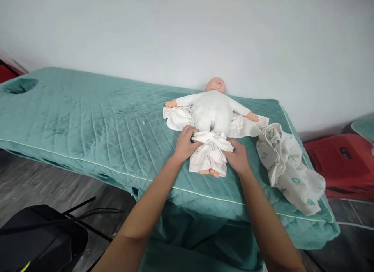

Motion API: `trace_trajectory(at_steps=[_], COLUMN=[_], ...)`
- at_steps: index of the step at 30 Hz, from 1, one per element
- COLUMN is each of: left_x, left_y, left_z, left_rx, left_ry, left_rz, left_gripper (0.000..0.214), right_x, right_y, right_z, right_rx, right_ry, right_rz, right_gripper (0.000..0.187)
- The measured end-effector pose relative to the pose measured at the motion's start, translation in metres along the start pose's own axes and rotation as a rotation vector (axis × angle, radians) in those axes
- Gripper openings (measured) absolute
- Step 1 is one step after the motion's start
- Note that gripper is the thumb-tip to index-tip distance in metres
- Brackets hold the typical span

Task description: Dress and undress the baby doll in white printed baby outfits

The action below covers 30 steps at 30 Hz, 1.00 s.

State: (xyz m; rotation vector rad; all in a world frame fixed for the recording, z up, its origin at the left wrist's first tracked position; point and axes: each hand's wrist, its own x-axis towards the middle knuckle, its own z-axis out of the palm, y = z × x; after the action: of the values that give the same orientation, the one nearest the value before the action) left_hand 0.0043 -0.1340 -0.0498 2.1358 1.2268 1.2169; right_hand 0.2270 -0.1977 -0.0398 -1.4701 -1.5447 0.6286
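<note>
A baby doll (212, 108) in a white top lies on its back on a teal quilted table (102, 124), head toward the wall, arms spread. White printed trousers (210, 154) cover its legs, and its feet show at the bottom. My left hand (184, 143) grips the waistband on the left side, fingers curled into the cloth. My right hand (239, 157) grips the waistband on the right. An opened white garment (178, 119) lies spread beneath the doll.
A crumpled white printed cloth (288, 166) hangs over the table's right edge. The table has a face hole (20, 85) at far left. A red stool (339, 163) stands at right. Black equipment with cables (37, 237) sits on the floor at lower left.
</note>
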Motion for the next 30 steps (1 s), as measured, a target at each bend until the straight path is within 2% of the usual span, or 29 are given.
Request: trace_trajectory(at_steps=[3, 8, 11, 15, 16, 18, 20, 22, 25, 30], left_x=[0.003, 0.002, -0.016, -0.057, -0.066, -0.079, -0.084, -0.083, -0.077, -0.072], left_y=[0.0, 0.003, 0.01, 0.024, 0.027, 0.032, 0.035, 0.035, 0.036, 0.041], left_z=[0.0, -0.005, -0.011, -0.016, -0.017, -0.016, -0.015, -0.016, -0.021, -0.036], left_rx=[0.019, -0.022, -0.019, -0.001, -0.01, -0.016, 0.006, 0.048, 0.106, 0.095], left_ry=[-0.019, -0.033, -0.065, -0.14, -0.146, -0.155, -0.177, -0.201, -0.237, -0.298], left_rz=[-0.011, -0.044, -0.117, -0.173, -0.166, -0.123, -0.069, -0.025, 0.017, -0.011], left_gripper=[0.009, 0.019, 0.025, 0.027, 0.037, 0.074, 0.1, 0.104, 0.091, 0.066], right_x=[0.008, 0.021, 0.026, 0.029, 0.028, 0.024, 0.015, 0.0, -0.023, -0.045], right_y=[0.002, 0.003, 0.004, 0.002, 0.001, -0.003, -0.008, -0.014, -0.023, -0.047], right_z=[0.005, 0.016, 0.018, 0.016, 0.016, 0.015, 0.014, 0.01, 0.0, -0.021], right_rx=[-0.043, -0.187, -0.238, -0.251, -0.239, -0.189, -0.143, -0.129, -0.146, -0.233], right_ry=[0.062, 0.147, 0.146, 0.158, 0.162, 0.154, 0.104, 0.024, -0.108, -0.378], right_rz=[0.014, -0.084, -0.11, -0.141, -0.138, -0.116, -0.088, -0.075, -0.087, -0.118], right_gripper=[0.026, 0.023, 0.02, 0.025, 0.024, 0.02, 0.015, 0.013, 0.013, 0.032])
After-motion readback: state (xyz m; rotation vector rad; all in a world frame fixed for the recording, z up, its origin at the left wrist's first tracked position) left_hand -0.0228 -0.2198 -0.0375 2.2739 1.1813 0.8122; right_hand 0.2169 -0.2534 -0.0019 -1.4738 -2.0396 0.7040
